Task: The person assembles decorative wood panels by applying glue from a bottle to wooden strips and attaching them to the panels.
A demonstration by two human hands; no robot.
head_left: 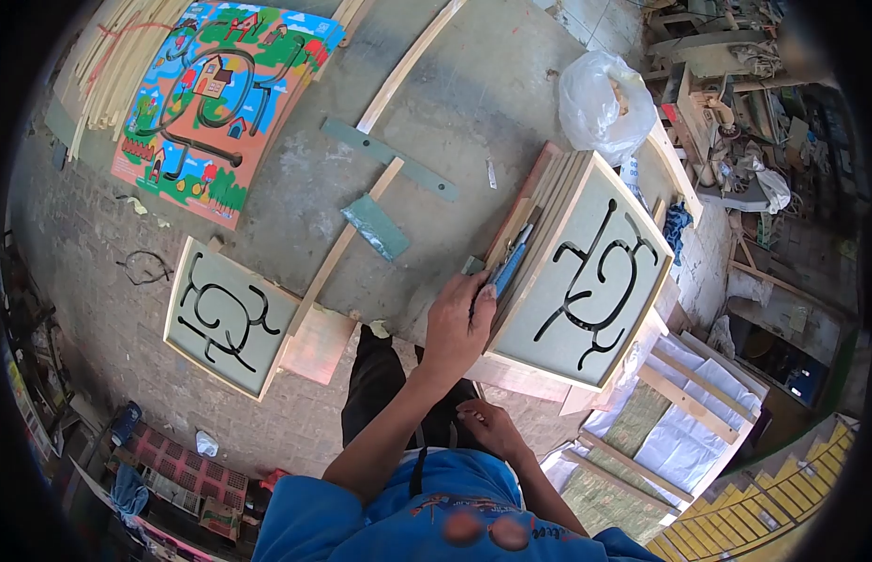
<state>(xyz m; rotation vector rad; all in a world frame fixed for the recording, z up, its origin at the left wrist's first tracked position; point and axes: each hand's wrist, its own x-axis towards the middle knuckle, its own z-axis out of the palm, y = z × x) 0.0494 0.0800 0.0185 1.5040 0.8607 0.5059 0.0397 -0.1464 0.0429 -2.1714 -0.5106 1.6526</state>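
My left hand (459, 323) is closed around a blue utility knife (513, 258), its tip pointing away from me. It rests beside a stack of wooden-framed boards, and the top board (595, 272) is grey-green with black curved grooves. My right hand (492, 428) hangs near my waist with its fingers loosely curled and slightly apart; nothing shows in it. A similar grooved board (231, 314) lies at the table's near left edge. A colourful printed maze board (216, 103) lies farther back on the left.
On the table (454, 84) are wooden strips (337, 258), a green metal bar (389, 159), a green plate (375, 227) and a bundle of thin sticks (112, 66). A plastic bag (604, 105) stands behind the stack. Yellow stair railings (764, 496) are at lower right.
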